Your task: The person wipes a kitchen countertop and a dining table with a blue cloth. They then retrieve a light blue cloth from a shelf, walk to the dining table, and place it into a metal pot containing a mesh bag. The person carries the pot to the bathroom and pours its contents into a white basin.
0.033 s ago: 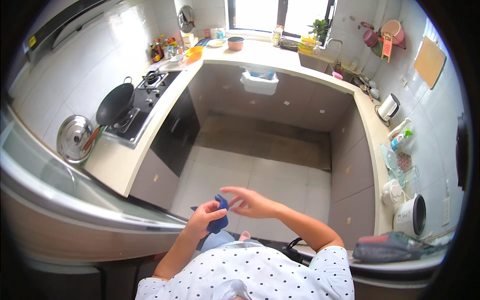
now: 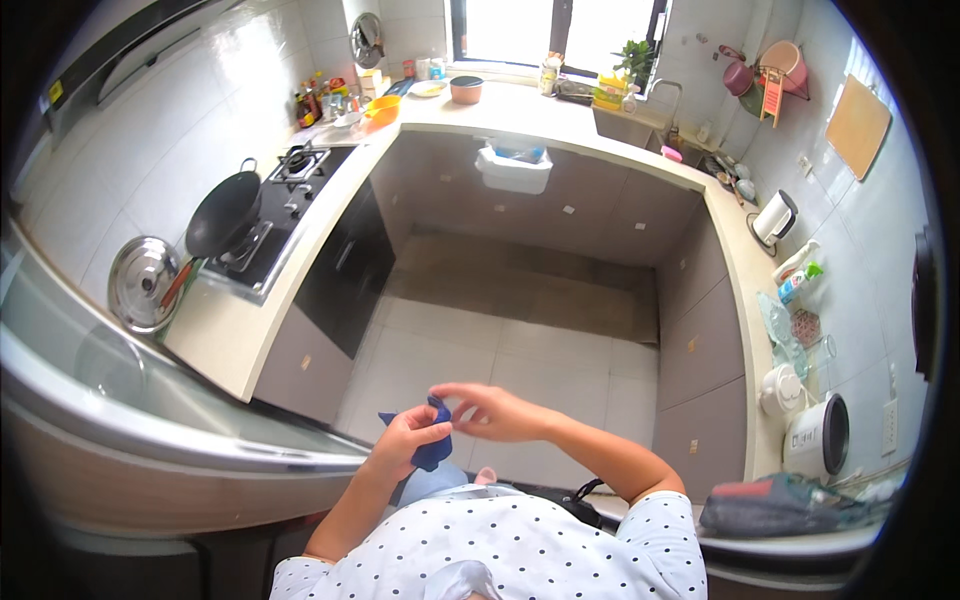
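While I stand in the kitchen over the tiled floor (image 2: 520, 350), my left hand (image 2: 410, 435) is curled around a small dark blue cloth (image 2: 432, 452), which is bunched in my grip in front of my chest. My right hand (image 2: 492, 410) sits just beside it, thumb and forefinger pinching the cloth's top edge, other fingers loosely curved. A black wok (image 2: 222, 215) rests on the stove (image 2: 275, 205), well apart to my left.

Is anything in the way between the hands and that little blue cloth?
No. The left hand already grips the blue cloth, and the right hand pinches its top corner. Nothing visible sits between hands and cloth.
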### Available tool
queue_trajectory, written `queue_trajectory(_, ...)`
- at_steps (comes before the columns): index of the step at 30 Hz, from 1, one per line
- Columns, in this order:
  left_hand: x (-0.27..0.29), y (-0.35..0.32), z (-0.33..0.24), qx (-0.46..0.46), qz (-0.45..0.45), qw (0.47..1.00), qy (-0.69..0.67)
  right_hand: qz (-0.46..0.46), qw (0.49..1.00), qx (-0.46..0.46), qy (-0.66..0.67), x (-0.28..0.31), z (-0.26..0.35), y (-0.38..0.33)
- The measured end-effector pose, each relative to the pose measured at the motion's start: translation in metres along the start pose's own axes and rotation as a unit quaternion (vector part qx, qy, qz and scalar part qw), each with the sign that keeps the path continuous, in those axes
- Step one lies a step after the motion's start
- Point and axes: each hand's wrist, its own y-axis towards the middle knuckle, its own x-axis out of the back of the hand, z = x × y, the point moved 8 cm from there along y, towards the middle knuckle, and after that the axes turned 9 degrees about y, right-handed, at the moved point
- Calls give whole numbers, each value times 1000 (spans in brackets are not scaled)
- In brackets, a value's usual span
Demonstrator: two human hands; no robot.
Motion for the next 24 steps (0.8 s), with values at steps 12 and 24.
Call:
queue_trajectory(12, -3, 273, -61, 38, 9, 997, -61, -213, 939, 27, -269, 252, -35, 30)
queue_trajectory(24, -127, 535, -201, -269, 12, 839, 473, -469, 833, -120, -268, 544, -37, -88)
